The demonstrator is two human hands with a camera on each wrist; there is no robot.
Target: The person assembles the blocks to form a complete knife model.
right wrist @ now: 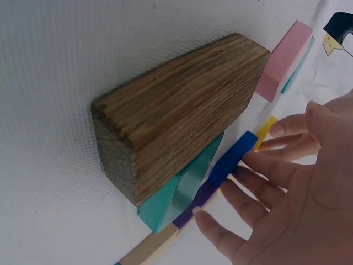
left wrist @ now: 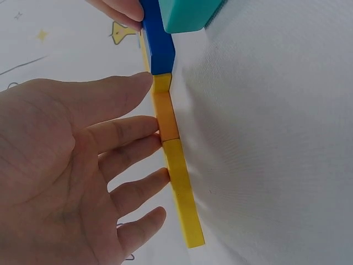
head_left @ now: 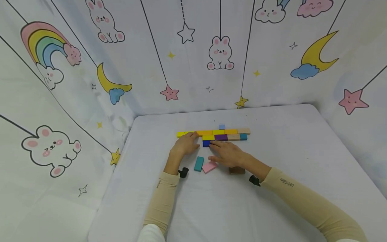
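Observation:
On the white table, flat blocks lie end to end in rows. My left hand reaches the left part of the back row, its extended fingertips touching the orange block and the yellow block. Fingers spread, my right hand touches the dark blue block in the front row with its fingertips. Behind that lies the middle row, with a yellow block, a purple block, a plain wooden block and a small teal block. Neither hand's fingers curl round a block.
Nearer the person lie a loose teal block, a pink block and a brown wooden block. Another teal block shows beside the brown one in the right wrist view. A light blue block sits behind the rows.

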